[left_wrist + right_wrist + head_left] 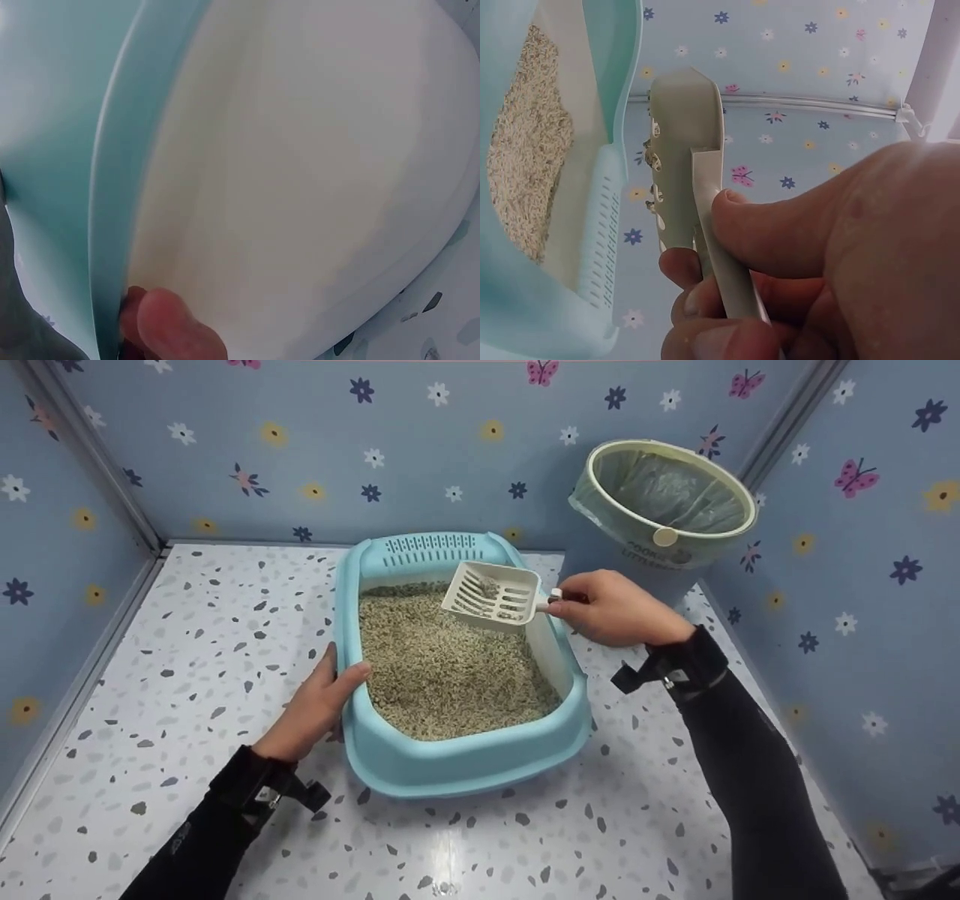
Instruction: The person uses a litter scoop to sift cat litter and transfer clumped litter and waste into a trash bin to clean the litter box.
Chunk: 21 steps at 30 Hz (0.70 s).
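Observation:
A light blue litter box (465, 765) full of tan granular litter (450, 675) stands on the floor. My left hand (311, 709) grips its left rim, thumb over the top; the left wrist view shows fingertips (176, 326) beneath the rim, against the pale outer wall. My right hand (619, 607) holds a cream slotted litter scoop (491, 594) by its handle, above the right side of the box. A small greyish clump (488, 586) and some bits lie in the scoop. From the right wrist view, the thumb presses along the handle (731, 277) with fingers curled beneath.
Behind the right hand stands a bin (673, 487) lined with a translucent bag under a cream ring. Blue flowered walls (420, 450) close off the back and both sides. The floor (195, 697) is white with grey speckles.

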Tool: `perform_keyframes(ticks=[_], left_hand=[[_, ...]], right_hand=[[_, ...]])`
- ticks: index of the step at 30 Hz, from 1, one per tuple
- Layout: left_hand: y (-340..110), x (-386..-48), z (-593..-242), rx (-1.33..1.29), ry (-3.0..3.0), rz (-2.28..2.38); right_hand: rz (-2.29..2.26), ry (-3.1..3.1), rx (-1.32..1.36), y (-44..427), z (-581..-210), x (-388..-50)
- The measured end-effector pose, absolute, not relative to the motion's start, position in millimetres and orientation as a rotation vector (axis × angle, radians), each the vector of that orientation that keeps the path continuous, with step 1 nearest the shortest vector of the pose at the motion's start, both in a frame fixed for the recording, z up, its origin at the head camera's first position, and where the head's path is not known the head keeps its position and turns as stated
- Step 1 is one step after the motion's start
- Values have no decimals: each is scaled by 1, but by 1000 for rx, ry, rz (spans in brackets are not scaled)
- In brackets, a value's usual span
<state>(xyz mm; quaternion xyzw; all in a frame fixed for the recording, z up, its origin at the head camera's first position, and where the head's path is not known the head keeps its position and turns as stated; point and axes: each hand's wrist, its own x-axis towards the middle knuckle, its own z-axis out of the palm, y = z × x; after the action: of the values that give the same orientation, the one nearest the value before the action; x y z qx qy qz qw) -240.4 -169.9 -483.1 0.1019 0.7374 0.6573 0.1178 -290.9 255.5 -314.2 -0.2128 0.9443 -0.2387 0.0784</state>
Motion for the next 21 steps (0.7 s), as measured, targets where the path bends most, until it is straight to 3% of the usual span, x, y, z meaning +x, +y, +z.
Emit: perform_keyframes(ticks=[7, 21], left_hand=[[-171, -240, -481, 279, 2191, 1885], [-167, -240, -484, 298, 2176, 1927]], right_hand=[[-675, 2908, -648, 257, -287, -299], [-782, 2993, -209, 310, -214, -318]])
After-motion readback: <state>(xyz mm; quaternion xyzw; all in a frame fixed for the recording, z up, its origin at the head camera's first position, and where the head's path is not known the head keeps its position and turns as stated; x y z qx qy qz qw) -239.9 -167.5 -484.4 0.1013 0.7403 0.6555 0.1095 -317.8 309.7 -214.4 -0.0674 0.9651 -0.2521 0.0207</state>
